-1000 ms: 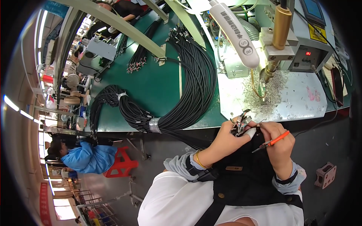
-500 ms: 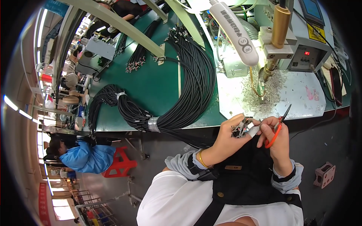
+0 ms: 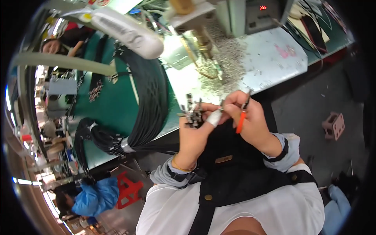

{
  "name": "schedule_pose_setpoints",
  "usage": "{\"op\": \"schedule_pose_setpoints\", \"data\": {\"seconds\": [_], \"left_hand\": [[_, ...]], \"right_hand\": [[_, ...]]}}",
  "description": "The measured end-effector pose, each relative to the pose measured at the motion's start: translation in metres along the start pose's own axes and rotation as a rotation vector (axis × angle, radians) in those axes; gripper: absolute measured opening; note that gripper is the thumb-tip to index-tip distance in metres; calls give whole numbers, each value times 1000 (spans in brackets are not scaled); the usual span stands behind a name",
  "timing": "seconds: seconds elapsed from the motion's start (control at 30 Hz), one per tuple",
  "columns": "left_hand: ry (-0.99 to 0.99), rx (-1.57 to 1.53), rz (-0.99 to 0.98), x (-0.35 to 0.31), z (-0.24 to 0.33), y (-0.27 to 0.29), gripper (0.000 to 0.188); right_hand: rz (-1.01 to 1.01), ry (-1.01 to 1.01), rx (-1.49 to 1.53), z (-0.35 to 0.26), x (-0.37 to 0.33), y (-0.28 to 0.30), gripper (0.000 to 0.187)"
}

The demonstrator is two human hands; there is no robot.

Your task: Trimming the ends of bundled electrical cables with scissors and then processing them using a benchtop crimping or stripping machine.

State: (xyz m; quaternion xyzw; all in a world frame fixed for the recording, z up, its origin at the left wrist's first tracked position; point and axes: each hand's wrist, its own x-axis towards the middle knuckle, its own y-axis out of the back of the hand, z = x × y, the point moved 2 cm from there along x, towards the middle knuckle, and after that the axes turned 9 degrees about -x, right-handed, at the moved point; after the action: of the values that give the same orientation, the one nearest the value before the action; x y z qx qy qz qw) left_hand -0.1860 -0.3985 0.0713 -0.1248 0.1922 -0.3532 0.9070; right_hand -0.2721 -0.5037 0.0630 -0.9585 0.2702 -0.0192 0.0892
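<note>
My left hand (image 3: 192, 137) is closed around a bunch of small connector ends (image 3: 194, 117), dark and silver, which stick up between thumb and fingers. A white cover (image 3: 214, 118) wraps the tip of its thumb. Close against it, my right hand (image 3: 252, 125) keeps a pair of scissors (image 3: 240, 123) with orange handles tucked in its palm, dark blades pointing up and away. Its thumb and forefinger pinch at the left fingertips; whatever tiny piece lies there is too small to make out. Both hands are just in front of the bench edge.
A press machine (image 3: 201, 39) stands over a metal plate (image 3: 274, 58) strewn with small silver pieces. Thick bundles of black cable (image 3: 147, 94) lie on the green bench. A person in blue (image 3: 96, 197) is near a red stool (image 3: 128, 190). A pinkish stool (image 3: 333, 126) stands on the floor.
The view has turned and shifted, so the bench and machine sit further left and higher. Both hands stay together, with the connector bunch and scissors still held.
</note>
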Motion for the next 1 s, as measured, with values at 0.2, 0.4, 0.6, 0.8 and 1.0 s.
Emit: {"op": "schedule_pose_setpoints", "data": {"seconds": [0.2, 0.4, 0.6, 0.8, 1.0], "left_hand": [[-113, 53, 15, 0, -1, 2, 13], [-219, 143, 39, -4, -1, 3, 15], [-235, 178, 34, -3, -1, 1, 15], [-217, 208, 64, 1, -1, 1, 15], [-24, 77, 23, 19, 2, 4, 11]], "right_hand": [[22, -31, -16, 4, -3, 10, 13], [-19, 179, -789, 14, -13, 22, 30], [-42, 108, -852, 14, -11, 15, 38], [-94, 66, -920, 9, -12, 14, 37], [-147, -6, -656, 25, -10, 19, 32]]}}
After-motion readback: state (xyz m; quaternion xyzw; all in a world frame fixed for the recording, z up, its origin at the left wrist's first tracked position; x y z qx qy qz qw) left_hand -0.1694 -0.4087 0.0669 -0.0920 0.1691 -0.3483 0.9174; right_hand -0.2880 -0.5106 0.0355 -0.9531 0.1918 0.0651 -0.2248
